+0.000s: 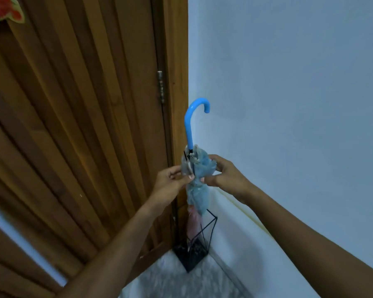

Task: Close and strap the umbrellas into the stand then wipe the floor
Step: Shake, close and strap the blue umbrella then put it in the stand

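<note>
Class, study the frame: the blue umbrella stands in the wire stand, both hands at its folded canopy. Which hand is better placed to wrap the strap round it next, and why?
Probably the left hand: it pinches a loose strip at the umbrella, seemingly the strap, while the right hand grips the canopy.

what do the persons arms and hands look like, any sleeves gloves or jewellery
Both forearms are bare right up to the bottom edge of the picture, so no sleeves show. The left hand and the right hand are ungloved. No watch, bracelet or ring is visible on either wrist or on the fingers, though the picture is soft and a thin ring could be missed.
</note>
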The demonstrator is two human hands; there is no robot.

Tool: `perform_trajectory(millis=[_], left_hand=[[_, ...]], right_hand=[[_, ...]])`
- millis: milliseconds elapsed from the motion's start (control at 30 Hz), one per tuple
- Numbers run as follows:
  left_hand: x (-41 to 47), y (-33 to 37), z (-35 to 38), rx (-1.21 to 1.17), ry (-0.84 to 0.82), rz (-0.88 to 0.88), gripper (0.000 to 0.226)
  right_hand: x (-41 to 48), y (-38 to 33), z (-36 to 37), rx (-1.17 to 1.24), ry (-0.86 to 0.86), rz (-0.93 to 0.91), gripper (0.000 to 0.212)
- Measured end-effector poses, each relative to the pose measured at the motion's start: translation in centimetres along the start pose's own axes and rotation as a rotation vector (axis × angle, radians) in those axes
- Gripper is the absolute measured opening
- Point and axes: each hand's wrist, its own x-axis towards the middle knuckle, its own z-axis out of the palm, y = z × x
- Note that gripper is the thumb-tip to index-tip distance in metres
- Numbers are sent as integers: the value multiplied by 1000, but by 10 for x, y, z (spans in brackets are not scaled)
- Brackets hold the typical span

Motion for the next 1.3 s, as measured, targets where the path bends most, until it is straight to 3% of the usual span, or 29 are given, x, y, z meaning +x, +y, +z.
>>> perform_trajectory(millis=[333,400,433,500,600,700,1000,1300], left_hand=[[97,-106,3,48,63,-387,19],[116,-139,1,46,124,-431,5],[126,-158,1,23,144,-456,18],[145,-196,-2,-30,157,-530,5],[166,-246,-4,-123,218,-610,18],[180,-291,-5,-148,297,-624,27],[202,-406,-17,-138,404,-781,30],[221,-439,-26,-106,389,-795,36]], right_hand=[[105,136,-6,70,-131,258,52],[128,172,-1,131,-156,338,53],[138,191,3,161,-170,388,53],[157,232,11,203,-209,484,55],[181,288,26,230,-230,592,66],[197,339,41,282,-226,698,61],[199,456,88,385,-182,780,59],[209,498,115,291,-95,806,57]])
